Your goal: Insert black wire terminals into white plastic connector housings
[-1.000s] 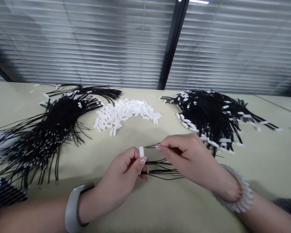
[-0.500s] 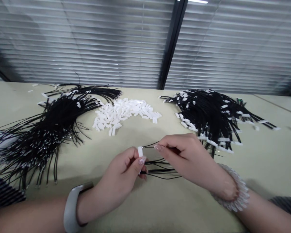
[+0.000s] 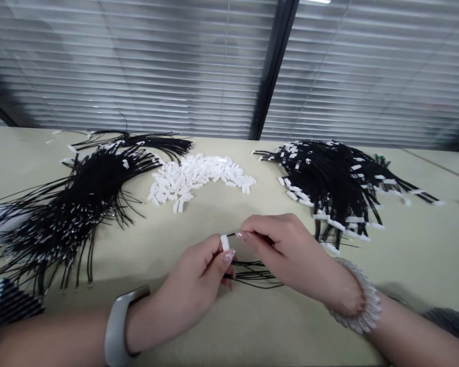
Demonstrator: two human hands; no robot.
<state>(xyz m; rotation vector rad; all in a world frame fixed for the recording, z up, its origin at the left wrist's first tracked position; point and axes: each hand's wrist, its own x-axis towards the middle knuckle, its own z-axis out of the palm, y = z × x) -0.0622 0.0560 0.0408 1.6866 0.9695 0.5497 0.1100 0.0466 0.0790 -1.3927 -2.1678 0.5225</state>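
Between thumb and fingers, my left hand [image 3: 202, 275] pinches a white connector housing [image 3: 225, 243]. Several black wires [image 3: 252, 275] run from the housing toward the right, passing beneath my right hand [image 3: 279, 250]. The right thumb and forefinger are closed on a thin black wire [image 3: 231, 235] close to the housing's upper end. Whether the wire's tip is inside the housing I cannot tell. The lower part of the housing is hidden behind my left thumb.
A heap of loose white housings [image 3: 199, 176] lies beyond my hands. To the left spreads a large bundle of black wires [image 3: 87, 193] with metal tips. On the right is a pile of black wires with white housings [image 3: 325, 168]. Window blinds [image 3: 137, 66] stand behind the table [image 3: 222, 331].
My right hand has moved left, bringing the pinched wire closer to the housing, so less wire shows between them. My left hand still grips the housing, shifted slightly right.
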